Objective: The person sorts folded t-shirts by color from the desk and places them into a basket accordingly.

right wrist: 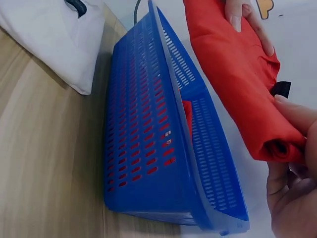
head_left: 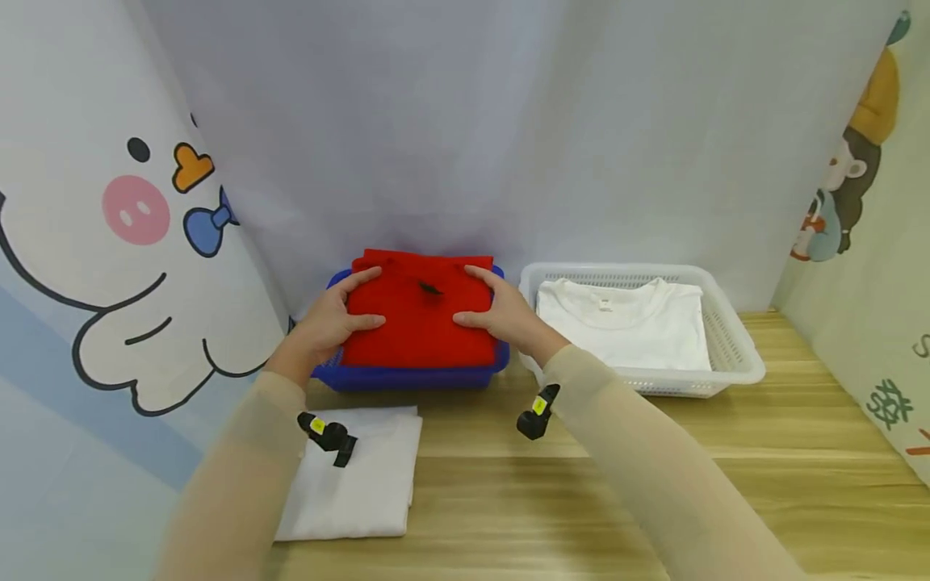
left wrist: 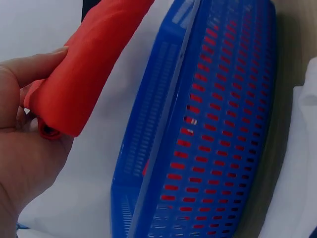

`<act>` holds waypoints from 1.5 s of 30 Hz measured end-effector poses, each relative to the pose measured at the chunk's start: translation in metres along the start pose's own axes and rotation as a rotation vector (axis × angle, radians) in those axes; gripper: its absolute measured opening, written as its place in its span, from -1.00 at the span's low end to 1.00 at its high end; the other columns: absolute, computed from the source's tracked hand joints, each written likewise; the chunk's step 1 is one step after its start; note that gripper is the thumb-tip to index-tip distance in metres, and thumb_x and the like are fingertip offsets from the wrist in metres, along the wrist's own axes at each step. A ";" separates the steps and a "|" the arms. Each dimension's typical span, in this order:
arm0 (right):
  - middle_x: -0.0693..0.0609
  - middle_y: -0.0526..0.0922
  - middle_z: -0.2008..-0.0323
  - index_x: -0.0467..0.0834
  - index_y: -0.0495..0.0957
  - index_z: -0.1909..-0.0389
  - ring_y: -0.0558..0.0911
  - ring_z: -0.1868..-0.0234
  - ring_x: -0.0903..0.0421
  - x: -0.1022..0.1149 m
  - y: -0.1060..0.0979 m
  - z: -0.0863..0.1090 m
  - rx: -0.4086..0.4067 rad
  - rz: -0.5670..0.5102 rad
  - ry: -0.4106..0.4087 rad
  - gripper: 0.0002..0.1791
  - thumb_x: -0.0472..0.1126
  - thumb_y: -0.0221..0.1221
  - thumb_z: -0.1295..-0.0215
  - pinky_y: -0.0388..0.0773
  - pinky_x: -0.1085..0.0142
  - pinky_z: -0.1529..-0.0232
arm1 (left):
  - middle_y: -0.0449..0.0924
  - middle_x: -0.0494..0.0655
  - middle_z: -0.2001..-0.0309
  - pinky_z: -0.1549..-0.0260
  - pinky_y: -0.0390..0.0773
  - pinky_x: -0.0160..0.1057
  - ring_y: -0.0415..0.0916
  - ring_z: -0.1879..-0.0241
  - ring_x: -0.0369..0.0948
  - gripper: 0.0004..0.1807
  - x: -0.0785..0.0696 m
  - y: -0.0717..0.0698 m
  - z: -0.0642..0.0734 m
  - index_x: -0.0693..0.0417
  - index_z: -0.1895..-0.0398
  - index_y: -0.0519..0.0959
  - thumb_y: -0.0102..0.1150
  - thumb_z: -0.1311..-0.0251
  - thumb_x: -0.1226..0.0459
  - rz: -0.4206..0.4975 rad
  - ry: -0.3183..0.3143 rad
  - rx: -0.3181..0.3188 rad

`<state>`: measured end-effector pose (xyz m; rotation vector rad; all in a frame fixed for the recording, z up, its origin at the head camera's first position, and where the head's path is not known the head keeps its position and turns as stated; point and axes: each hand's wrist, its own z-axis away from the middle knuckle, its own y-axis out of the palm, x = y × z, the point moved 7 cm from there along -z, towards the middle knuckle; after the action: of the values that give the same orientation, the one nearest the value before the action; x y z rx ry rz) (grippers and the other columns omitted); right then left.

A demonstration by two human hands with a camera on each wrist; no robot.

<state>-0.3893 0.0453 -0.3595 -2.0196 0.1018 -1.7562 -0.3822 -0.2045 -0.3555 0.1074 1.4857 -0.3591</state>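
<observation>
Both hands hold a folded red shirt [head_left: 421, 335] by its two sides, over a blue perforated basket [head_left: 414, 379]. My left hand [head_left: 330, 319] grips the left edge, thumb on top and fingers partly hidden beneath in the left wrist view. At the opposite edge, my right hand [head_left: 508, 315] grips it the same way. A small black tag [head_left: 431, 287] shows near the shirt's neckline. In the right wrist view the shirt [right wrist: 237, 84] is raised above the basket's rim [right wrist: 181, 119]. More red cloth [right wrist: 187, 116] lies inside the basket and shows through its holes.
To the right stands a white basket [head_left: 751, 371] with a folded white shirt [head_left: 625, 331] in it. A folded white cloth [head_left: 370, 492] lies on the wooden table [head_left: 501, 508] at the front left. Behind the baskets hangs a pale curtain [head_left: 465, 145]; printed sheets flank both sides.
</observation>
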 end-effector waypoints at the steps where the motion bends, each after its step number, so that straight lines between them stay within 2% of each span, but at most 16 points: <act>1: 0.01 0.41 -0.20 0.25 0.20 -0.42 0.49 -0.08 0.02 0.001 0.002 -0.004 -0.002 0.013 0.002 -0.12 -0.10 0.40 -0.10 0.51 0.15 -0.06 | 0.14 0.05 -0.36 0.05 0.58 -0.10 0.25 -0.24 0.07 -0.15 0.002 -0.003 -0.003 -0.42 -0.44 0.19 0.27 -0.16 0.43 0.004 -0.003 -0.005; 8: -0.01 0.38 -0.22 0.20 0.20 -0.43 0.42 -0.14 0.01 -0.005 0.014 -0.029 -0.026 0.101 0.020 -0.11 -0.08 0.41 -0.08 0.43 0.10 -0.16 | 0.13 0.09 -0.38 0.03 0.57 -0.02 0.25 -0.26 0.11 -0.12 0.020 -0.020 -0.022 -0.39 -0.45 0.18 0.27 -0.14 0.46 0.011 -0.044 -0.069; 13: -0.01 0.38 -0.25 0.17 0.19 -0.43 0.40 -0.18 -0.01 -0.018 0.026 -0.031 -0.030 0.099 0.033 -0.10 -0.08 0.41 -0.08 0.39 0.06 -0.20 | 0.17 0.09 -0.36 -0.03 0.52 0.00 0.29 -0.23 0.09 -0.10 0.042 -0.026 -0.031 -0.36 -0.46 0.18 0.26 -0.12 0.51 -0.010 -0.047 -0.102; 18: 0.01 0.27 -0.38 0.18 0.15 -0.45 0.28 -0.33 -0.04 -0.027 0.038 -0.030 -0.035 0.138 0.038 -0.07 -0.05 0.41 -0.08 0.32 -0.01 -0.27 | 0.17 0.07 -0.36 -0.02 0.52 -0.03 0.32 -0.20 0.07 -0.10 0.059 -0.030 -0.032 -0.36 -0.45 0.20 0.30 -0.11 0.47 -0.086 -0.041 -0.141; 22: 0.01 0.22 -0.42 0.19 0.13 -0.46 0.23 -0.38 -0.06 -0.030 0.044 -0.032 -0.034 0.195 0.043 -0.06 -0.05 0.41 -0.09 0.28 -0.03 -0.29 | 0.16 0.06 -0.36 -0.01 0.53 -0.09 0.33 -0.19 0.06 -0.10 0.068 -0.031 -0.032 -0.35 -0.45 0.20 0.32 -0.10 0.45 -0.103 -0.052 -0.153; 28: 0.03 0.22 -0.42 0.19 0.14 -0.46 0.23 -0.39 -0.04 -0.031 0.047 -0.033 -0.030 0.260 0.044 -0.07 -0.07 0.41 -0.09 0.28 0.00 -0.30 | 0.18 0.09 -0.34 -0.06 0.48 -0.03 0.32 -0.17 0.07 -0.13 0.071 -0.031 -0.034 -0.30 -0.44 0.25 0.30 -0.09 0.49 -0.118 -0.040 -0.177; 33: 0.03 0.23 -0.41 0.18 0.13 -0.46 0.25 -0.38 -0.03 -0.031 0.051 -0.032 -0.028 0.290 0.049 -0.08 -0.08 0.39 -0.12 0.32 0.01 -0.27 | 0.17 0.08 -0.37 -0.13 0.43 0.03 0.28 -0.20 0.07 -0.17 0.072 -0.035 -0.031 -0.29 -0.41 0.30 0.31 -0.09 0.49 -0.126 -0.057 -0.216; 38: 0.02 0.26 -0.40 0.16 0.13 -0.47 0.28 -0.36 -0.04 -0.032 0.055 -0.033 -0.027 0.328 0.056 -0.09 -0.09 0.38 -0.13 0.34 0.02 -0.26 | 0.17 0.05 -0.39 -0.15 0.41 0.03 0.29 -0.21 0.05 -0.21 0.073 -0.038 -0.029 -0.25 -0.39 0.33 0.28 -0.11 0.49 -0.129 -0.068 -0.246; 45: -0.03 0.32 -0.37 0.08 0.16 -0.46 0.35 -0.31 -0.08 -0.037 0.059 -0.035 -0.021 0.362 0.088 -0.10 -0.12 0.39 -0.12 0.35 0.02 -0.25 | 0.20 0.05 -0.38 -0.15 0.41 0.00 0.29 -0.21 0.03 -0.26 0.072 -0.038 -0.029 -0.20 -0.37 0.36 0.27 -0.13 0.48 -0.183 -0.070 -0.259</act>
<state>-0.4156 -0.0042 -0.4136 -1.8014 0.4835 -1.6139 -0.4179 -0.2440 -0.4231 -0.2471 1.4634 -0.3107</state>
